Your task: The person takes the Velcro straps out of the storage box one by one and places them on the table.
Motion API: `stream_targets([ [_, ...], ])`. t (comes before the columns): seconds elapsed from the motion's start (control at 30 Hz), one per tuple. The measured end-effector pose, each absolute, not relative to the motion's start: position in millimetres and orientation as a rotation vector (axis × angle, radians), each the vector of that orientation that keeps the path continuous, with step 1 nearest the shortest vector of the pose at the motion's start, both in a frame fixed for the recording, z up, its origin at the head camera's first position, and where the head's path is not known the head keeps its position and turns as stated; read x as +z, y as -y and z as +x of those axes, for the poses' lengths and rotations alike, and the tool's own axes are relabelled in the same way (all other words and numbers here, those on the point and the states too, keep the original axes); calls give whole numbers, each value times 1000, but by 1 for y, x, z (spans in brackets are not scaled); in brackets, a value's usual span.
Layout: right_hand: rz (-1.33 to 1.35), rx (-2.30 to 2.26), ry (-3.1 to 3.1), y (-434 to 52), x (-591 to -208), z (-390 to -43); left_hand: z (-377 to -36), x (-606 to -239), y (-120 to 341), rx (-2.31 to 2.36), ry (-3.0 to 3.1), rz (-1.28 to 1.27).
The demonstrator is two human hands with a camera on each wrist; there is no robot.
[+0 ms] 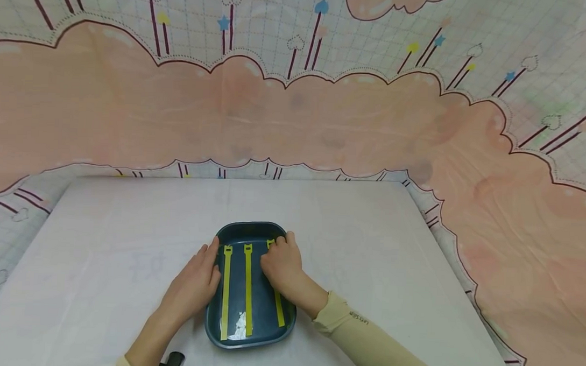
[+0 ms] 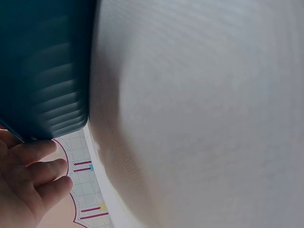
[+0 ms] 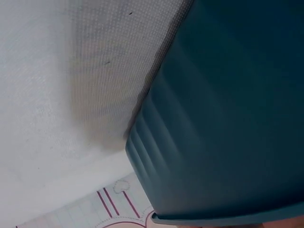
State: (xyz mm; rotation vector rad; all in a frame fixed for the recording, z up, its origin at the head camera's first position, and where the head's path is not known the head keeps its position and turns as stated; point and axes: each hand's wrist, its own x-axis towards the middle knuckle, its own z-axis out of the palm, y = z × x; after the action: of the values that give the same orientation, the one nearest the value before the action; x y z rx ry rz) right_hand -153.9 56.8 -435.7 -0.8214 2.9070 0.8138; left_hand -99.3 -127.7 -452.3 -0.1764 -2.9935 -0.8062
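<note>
In the head view a dark teal tray (image 1: 263, 341) with rounded corners lies on the white table, with several yellow cable ties in it. One tie (image 1: 226, 294) runs along the left side and another tie (image 1: 247, 294) lies near the middle. My left hand (image 1: 194, 284) rests against the tray's left rim, fingers fairly straight and thumb at the edge. My right hand (image 1: 282, 263), fingers curled, pinches the rightmost tie (image 1: 279, 309) near its head and hides its middle. The left wrist view shows left fingers (image 2: 45, 164) beside the tray's outer wall (image 2: 52, 71).
A white table (image 1: 126, 252) surrounds the tray. Patterned cloth (image 1: 276, 118) with pink cloud shapes hangs behind and beside it. A small black device (image 1: 172, 362) is by the left wrist. The right wrist view is mostly the tray's ribbed outer wall (image 3: 213, 142).
</note>
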Motion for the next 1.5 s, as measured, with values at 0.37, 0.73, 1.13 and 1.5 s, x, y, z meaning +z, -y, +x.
stream_targets([
  [0.37, -726, 798, -2879, -50, -439, -153, -99, -453, 127, -777, 2985, -188],
  [0.73, -626, 870, -2823, -41, -444, -153, -98, -454, 127, -774, 2995, -185],
  [1.13, -601, 901, -2804, -37, -445, -157, -98, -453, 127, -781, 2992, -183],
  [1.5, -596, 926, -2824, -35, -448, -159, -99, -454, 127, -771, 3000, -178],
])
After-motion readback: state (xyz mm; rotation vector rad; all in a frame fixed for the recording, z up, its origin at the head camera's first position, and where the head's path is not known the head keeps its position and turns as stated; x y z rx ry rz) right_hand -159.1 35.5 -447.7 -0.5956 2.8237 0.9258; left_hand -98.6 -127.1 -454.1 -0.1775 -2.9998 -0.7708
